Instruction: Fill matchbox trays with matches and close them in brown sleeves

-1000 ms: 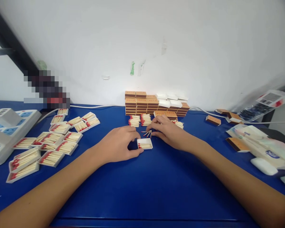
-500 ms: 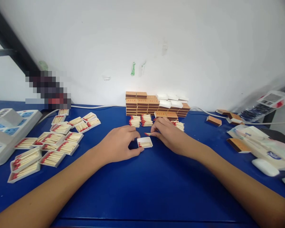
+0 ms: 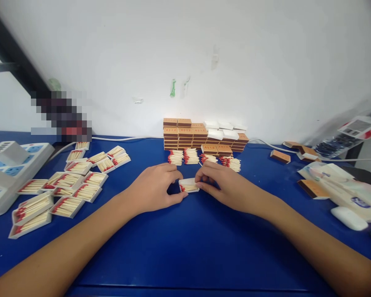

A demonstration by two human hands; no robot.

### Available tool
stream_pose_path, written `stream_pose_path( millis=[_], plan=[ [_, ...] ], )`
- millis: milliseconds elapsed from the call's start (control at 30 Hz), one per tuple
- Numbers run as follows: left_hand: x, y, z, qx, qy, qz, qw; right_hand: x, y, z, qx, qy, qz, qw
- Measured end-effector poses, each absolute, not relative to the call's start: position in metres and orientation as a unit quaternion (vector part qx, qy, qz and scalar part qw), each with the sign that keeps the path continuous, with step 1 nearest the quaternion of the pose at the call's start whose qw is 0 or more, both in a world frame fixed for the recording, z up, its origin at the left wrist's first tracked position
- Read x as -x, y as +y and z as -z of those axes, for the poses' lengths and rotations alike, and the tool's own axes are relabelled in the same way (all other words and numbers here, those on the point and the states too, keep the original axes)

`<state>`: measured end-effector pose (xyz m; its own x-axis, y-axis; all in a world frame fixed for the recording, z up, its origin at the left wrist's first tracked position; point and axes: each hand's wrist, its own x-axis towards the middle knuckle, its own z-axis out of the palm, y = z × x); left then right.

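Note:
A white matchbox tray [image 3: 189, 185] lies on the blue table, with red-headed matches along its near side. My left hand [image 3: 156, 186] grips its left end between thumb and fingers. At the tray's right end, my right hand [image 3: 218, 179] is closed in a pinch over the rim. Its fingertips hold matches, mostly hidden now, and one pale stick shows above the knuckles. Just beyond the hands are bundles of loose matches [image 3: 191, 156], their red heads pointing left.
Against the wall stands a stack of brown matchboxes [image 3: 185, 134] with white trays [image 3: 214, 135] on top. Match-filled trays [image 3: 68, 205] cover the left side, near a power strip [image 3: 27, 165]. Rightward lie matchbox sleeves [image 3: 280, 156], a wipes packet [image 3: 343, 192] and a cable [image 3: 266, 147].
My right hand has moved slightly left and down, bringing the pinched matches from beside the tray to its right end. My left hand keeps its grip on the tray.

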<state>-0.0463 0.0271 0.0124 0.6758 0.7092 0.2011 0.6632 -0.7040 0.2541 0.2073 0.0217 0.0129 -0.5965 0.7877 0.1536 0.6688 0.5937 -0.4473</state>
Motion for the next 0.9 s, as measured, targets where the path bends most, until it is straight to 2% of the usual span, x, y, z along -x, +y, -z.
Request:
stream_pose_path(
  millis=[167,333,667,800,900],
  plan=[
    [0.047,0.028,-0.011,-0.91,0.377,-0.147,0.083,-0.201,0.019,-0.007,0.415,-0.873,-0.186,0.178],
    [0.045,0.027,-0.011,-0.915,0.366,-0.152,0.081,-0.19,0.02,-0.005,0.401,-0.866,-0.198,0.225],
    [0.045,0.027,-0.013,-0.916,0.367,-0.142,0.082,-0.197,0.024,-0.01,0.399,-0.875,-0.203,0.185],
    [0.045,0.026,-0.013,-0.914,0.371,-0.141,0.083,-0.212,0.033,-0.014,0.448,-0.851,-0.121,0.246],
    [0.045,0.026,-0.013,-0.914,0.372,-0.141,0.085,-0.223,0.044,-0.01,0.532,-0.808,-0.056,0.248]
  ],
)
